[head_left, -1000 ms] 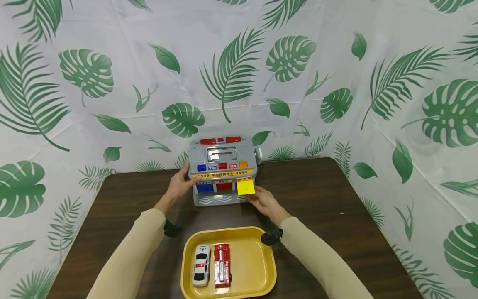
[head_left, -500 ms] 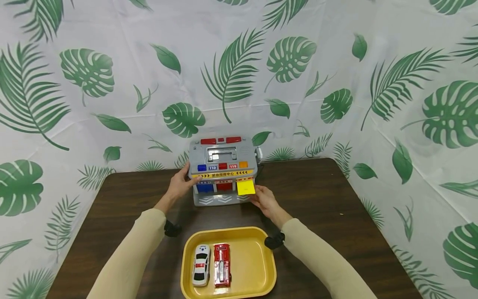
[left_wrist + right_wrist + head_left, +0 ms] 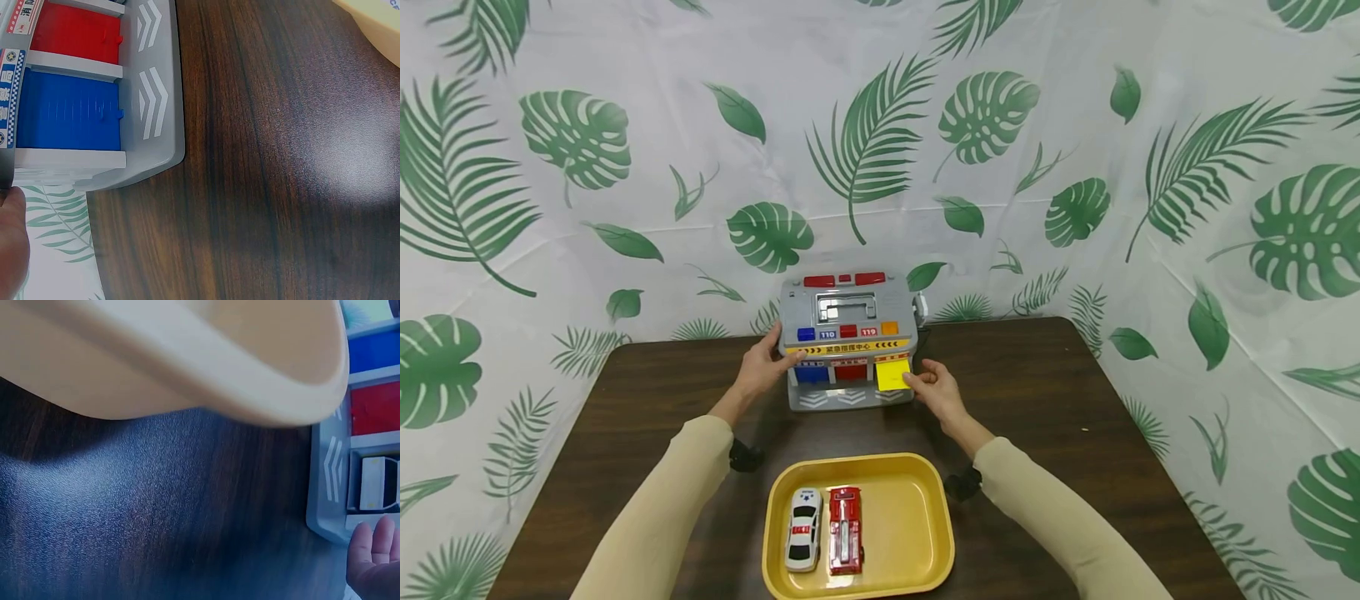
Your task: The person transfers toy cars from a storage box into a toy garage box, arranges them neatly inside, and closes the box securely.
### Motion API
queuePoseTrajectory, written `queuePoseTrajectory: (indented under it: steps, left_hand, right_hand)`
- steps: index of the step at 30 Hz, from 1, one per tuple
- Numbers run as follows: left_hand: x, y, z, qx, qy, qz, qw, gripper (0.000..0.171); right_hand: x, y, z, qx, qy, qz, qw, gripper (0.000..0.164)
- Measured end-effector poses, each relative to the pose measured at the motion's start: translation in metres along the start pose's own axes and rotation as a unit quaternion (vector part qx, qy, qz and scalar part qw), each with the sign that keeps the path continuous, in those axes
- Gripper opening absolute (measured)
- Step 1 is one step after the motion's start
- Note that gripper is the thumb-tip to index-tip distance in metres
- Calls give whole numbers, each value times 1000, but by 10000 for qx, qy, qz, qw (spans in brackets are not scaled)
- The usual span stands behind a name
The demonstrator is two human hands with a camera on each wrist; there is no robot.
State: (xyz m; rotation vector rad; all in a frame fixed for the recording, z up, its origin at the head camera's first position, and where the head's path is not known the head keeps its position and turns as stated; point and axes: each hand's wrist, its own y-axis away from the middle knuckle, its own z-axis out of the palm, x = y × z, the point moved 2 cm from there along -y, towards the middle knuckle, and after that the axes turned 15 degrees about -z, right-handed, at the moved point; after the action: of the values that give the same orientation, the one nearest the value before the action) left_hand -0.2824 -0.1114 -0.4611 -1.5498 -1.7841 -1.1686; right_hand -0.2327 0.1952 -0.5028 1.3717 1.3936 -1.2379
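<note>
A grey toy garage (image 3: pixel 850 312) with Chinese lettering stands at the table's back edge. Its blue door (image 3: pixel 72 109) and red door (image 3: pixel 78 34) are down, while the yellow door (image 3: pixel 891 375) is swung up and juts forward. My left hand (image 3: pixel 758 371) grips the garage's left side, thumb lying over the front edge. At the yellow door's right edge is the thumb of my right hand (image 3: pixel 942 398), the other fingers loosely bent beside the garage. Inside the right bay a white-and-black toy vehicle (image 3: pixel 374 483) shows in the right wrist view.
In front of the garage, a yellow tray (image 3: pixel 917 537) holds a white toy police car (image 3: pixel 803 529) and a red toy fire engine (image 3: pixel 846 531). All stand on a dark wooden table (image 3: pixel 1037 467). A leaf-patterned cloth (image 3: pixel 880 167) hangs close behind the garage.
My right hand has moved up from low beside the garage's right bay to the yellow door's edge. The left hand keeps its grip in the same place.
</note>
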Motion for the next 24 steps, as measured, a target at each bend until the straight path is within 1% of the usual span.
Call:
queuePoseTrajectory:
  steps: [4, 9, 18, 24]
  left_hand:
    - [0, -1, 0, -29, 75, -67, 9999, 87]
    - [1, 0, 0, -52, 121, -103, 9999, 87]
    - [1, 0, 0, -32, 56, -201, 9998, 87]
    - [2, 1, 0, -45, 90, -248, 9996, 88]
  right_hand:
    - [3, -3, 1, -168, 369, -91, 9991, 66]
    - [8, -7, 3, -317, 715, -86, 9969, 67]
    - [16, -18, 5, -537, 1074, -14, 9928, 64]
    - [15, -25, 7, -687, 1259, -199, 9895, 57]
